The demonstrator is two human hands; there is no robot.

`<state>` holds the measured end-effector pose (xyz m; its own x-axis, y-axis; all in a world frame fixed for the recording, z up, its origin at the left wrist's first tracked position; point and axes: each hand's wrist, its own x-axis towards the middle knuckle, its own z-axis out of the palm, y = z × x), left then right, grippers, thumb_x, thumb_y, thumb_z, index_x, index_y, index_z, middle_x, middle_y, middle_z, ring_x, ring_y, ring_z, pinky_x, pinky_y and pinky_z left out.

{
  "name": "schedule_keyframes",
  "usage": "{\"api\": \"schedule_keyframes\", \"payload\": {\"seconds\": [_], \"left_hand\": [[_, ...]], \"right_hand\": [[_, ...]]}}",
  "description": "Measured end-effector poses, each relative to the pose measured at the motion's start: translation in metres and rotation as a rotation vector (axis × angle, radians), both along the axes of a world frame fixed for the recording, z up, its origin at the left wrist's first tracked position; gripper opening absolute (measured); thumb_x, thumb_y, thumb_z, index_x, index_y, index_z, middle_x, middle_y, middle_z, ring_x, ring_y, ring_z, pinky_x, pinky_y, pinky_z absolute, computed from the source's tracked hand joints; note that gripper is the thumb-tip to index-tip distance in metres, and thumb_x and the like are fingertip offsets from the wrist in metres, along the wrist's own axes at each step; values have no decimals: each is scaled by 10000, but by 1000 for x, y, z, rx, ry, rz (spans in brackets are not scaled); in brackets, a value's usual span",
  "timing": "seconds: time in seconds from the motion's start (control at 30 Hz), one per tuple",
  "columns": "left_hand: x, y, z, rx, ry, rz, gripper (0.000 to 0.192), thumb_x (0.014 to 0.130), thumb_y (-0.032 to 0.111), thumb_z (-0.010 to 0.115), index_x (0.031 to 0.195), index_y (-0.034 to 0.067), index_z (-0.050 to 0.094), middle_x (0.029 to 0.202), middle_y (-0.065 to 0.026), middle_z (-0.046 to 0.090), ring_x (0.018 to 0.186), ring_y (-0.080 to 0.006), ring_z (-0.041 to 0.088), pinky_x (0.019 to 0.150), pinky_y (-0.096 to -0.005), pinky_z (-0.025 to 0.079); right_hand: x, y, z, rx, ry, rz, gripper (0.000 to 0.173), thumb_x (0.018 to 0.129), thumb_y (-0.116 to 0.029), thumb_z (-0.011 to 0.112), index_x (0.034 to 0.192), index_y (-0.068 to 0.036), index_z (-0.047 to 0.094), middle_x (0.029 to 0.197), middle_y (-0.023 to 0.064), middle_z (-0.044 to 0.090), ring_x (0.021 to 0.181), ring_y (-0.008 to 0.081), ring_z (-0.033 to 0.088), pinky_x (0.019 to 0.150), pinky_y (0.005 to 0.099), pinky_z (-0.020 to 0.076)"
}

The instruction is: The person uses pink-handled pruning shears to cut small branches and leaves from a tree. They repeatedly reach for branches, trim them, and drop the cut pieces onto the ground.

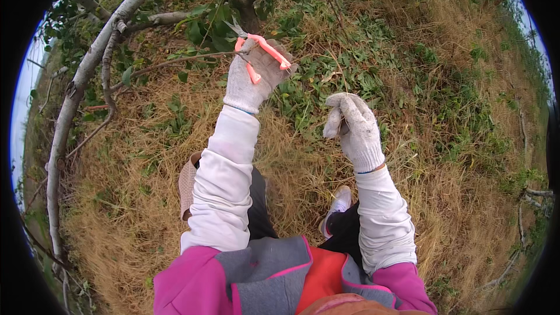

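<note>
My left hand [258,68], in a pale knitted work glove, holds small snips [262,48] with pink-orange handles. Their metal blades point up and to the left and stand apart. A thin bare twig [188,59] from the tree reaches across to this hand; whether the fingers grip it, I cannot tell. My right hand [352,118], in a soiled white glove, has its fingers curled inward, with the thumb near the fingertips. A thin dry stem [339,68] rises from its fingertips, so it seems pinched there. White sleeve covers reach over both forearms.
A thick grey branch [72,100] curves down the left side. More branches and leaves [210,26] hang at the top. Dry grass with cut green leaves [363,57] covers the ground. A woven basket or bag [188,183] is beside my left forearm. Bare branches [520,223] lie at right.
</note>
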<state>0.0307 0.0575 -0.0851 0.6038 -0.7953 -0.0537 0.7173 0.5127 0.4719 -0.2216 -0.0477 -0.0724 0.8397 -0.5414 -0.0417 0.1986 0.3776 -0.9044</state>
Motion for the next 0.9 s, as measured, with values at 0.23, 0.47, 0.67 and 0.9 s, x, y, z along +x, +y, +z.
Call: {"api": "schedule_keyframes", "payload": {"seconds": [0.23,0.47,0.67,0.9], "left_hand": [[-7,2,-3,22,24,-22,350,977,426,698,1020,81,657,1048,-146,687,921,-371,635,945,-567,522],[6,16,-12,-13,170,-39,318,978,377,637,991,60,650,1043,-174,680,925,-384,631,973,-578,506],[1,15,-20,201,239,99,314,1018,393,578,949,93,638,1017,-187,670,931,-400,638,912,-611,535],[-64,-7,-12,-69,147,19,71,966,196,704,1010,166,657,1019,-123,725,998,-372,705,991,-636,532]], "right_hand": [[-36,-72,6,-153,85,-620,267,1100,-215,579,1151,21,693,863,84,705,702,170,667,666,330,576],[-102,-139,11,-442,141,-857,281,1101,-220,585,1168,24,706,893,53,706,759,130,660,695,278,568],[-146,-161,17,-947,907,-738,380,1050,-297,644,1340,-55,688,1171,98,763,1025,216,714,974,373,572],[-97,-136,-4,-1239,1139,-167,715,960,-463,700,1564,-147,485,1544,162,571,1257,380,659,1102,468,502]]}}
